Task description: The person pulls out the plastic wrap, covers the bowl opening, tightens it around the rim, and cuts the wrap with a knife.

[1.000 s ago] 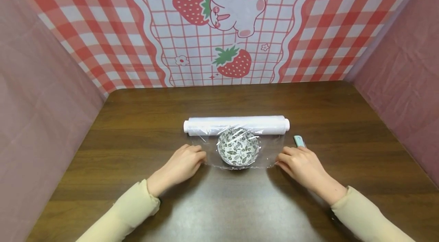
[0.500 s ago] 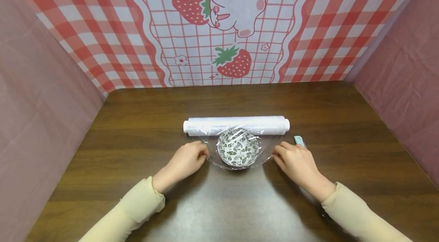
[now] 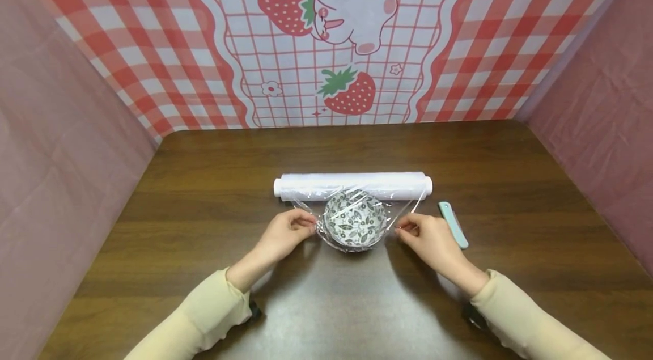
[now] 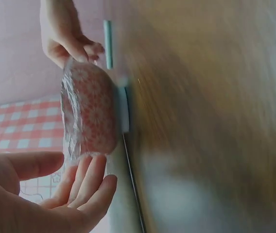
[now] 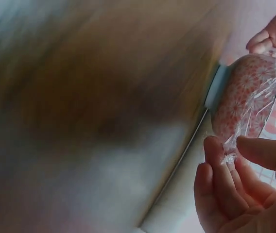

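Note:
A bowl (image 3: pixel 355 221) with a dark leaf pattern inside and a red floral outside stands upright, cling film (image 5: pixel 231 145) stretched over its top. The film runs back to a white roll of cling film (image 3: pixel 352 186) behind the bowl. At the bowl's left side, my left hand (image 3: pixel 288 231) touches the film with its fingertips; in the left wrist view its thumb stands apart from the fingers. My right hand (image 3: pixel 431 238) pinches a gathered corner of film between thumb and index finger at the bowl's right.
A slim teal folding knife (image 3: pixel 453 225) lies on the brown wooden table (image 3: pixel 326 314), just right of my right hand. Behind the table hangs a red checked cloth (image 3: pixel 347 37) with strawberries, and pink cloth (image 3: pixel 592 82) covers the sides.
Both hands have moved inward to the bowl. The film's front edge, earlier spread wide between them, is now gathered around the bowl. The left thumb and fingers have parted. The knife shows fully now.

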Available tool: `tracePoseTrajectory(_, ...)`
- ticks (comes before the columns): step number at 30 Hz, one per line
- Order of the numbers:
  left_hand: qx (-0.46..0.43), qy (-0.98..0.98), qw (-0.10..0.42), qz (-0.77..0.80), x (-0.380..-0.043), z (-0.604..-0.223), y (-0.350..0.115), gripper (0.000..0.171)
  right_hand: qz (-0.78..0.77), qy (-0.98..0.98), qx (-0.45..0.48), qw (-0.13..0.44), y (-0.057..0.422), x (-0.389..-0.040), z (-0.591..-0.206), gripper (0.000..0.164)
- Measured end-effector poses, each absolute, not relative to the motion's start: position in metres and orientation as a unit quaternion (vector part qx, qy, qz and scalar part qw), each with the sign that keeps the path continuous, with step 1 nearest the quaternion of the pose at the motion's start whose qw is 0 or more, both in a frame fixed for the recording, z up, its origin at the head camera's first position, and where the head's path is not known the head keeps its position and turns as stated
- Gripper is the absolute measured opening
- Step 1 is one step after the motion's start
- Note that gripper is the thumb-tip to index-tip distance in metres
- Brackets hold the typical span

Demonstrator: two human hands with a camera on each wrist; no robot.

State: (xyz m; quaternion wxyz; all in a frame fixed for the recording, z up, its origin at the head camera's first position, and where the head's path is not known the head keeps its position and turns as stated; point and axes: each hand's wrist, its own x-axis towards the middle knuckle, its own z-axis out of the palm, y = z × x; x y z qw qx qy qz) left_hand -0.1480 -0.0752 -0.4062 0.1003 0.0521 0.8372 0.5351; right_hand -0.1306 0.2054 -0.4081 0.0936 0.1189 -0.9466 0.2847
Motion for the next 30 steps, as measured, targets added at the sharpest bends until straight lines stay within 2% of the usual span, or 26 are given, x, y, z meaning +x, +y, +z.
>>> tracePoseTrajectory(4,0.041,0.778,0.128,0.613,-0.146,-0.409,-0.071,0.025,0.334,-0.936,0.095,0.047,0.202,-0.129,-0.408,0.014)
tracePoseTrajectory(10,0.03,0.747,0.147,0.648,-0.144,-0.414,-0.069,0.032,0.383,-0.921,0.068,-0.002,0.198,-0.127,-0.409,0.024)
tracePoseTrajectory(16,0.019,0.732,0.147,0.665,-0.141,-0.416,-0.065,0.036,0.481,-0.874,0.029,-0.054,0.191,-0.125,-0.41,0.036)
tracePoseTrajectory(24,0.013,0.72,0.13,0.681,-0.141,-0.419,-0.06,0.034,0.64,-0.76,0.001,-0.115,0.181,-0.118,-0.405,0.041)
tracePoseTrajectory(30,0.004,0.707,0.133,0.694,-0.136,-0.417,-0.054,0.04,0.728,-0.664,-0.017,-0.172,0.174,-0.11,-0.401,0.048)
